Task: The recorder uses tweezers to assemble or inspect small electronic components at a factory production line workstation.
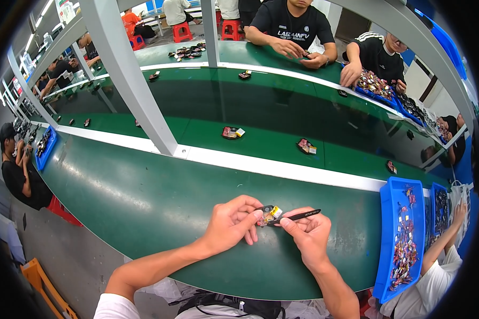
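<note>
Just above the near edge of the green bench, my left hand (233,223) is closed around a small black plastic housing (266,209). Thin reddish wires show in it, with a little yellow-and-white block (276,211) at its upper right. My right hand (310,234) grips slim black tweezers (303,215) between thumb and fingers. Their back end points right, while the front reaches in at the housing beside the block. The exact spot where the tips touch is too small to make out.
A blue bin (384,239) of small wired parts stands at my right. Beyond the white rail (239,165), a green conveyor (197,133) carries several similar black units. A grey post (133,80) rises at the left. Co-workers sit across and at both sides.
</note>
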Motion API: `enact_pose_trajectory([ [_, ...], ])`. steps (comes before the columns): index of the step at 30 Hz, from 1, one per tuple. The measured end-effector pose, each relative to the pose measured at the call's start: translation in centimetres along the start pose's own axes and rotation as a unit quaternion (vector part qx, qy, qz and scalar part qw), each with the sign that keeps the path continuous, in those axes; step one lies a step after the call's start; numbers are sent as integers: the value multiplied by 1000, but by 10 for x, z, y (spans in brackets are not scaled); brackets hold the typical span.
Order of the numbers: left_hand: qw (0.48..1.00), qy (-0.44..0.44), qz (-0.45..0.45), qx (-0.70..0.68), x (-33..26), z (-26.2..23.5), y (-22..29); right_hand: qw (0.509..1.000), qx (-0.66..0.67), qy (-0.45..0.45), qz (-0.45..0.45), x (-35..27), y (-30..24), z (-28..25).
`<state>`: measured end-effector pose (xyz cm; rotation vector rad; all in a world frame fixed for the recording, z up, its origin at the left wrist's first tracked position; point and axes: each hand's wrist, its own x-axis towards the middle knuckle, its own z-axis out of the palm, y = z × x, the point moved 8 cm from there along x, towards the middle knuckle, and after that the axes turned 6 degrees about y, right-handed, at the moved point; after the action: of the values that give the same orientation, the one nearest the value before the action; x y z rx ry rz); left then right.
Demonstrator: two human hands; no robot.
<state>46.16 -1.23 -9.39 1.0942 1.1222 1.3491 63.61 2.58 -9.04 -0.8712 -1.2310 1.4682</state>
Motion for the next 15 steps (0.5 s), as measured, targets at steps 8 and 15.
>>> enact_pose_trajectory([
  [8, 1000, -1, -2, 5, 1, 1, 3, 1000, -8, 1, -3, 1, 0, -3],
  [15, 999, -18, -30, 27, 3, 3, -5, 998, -29, -6, -51, 0, 0, -8],
])
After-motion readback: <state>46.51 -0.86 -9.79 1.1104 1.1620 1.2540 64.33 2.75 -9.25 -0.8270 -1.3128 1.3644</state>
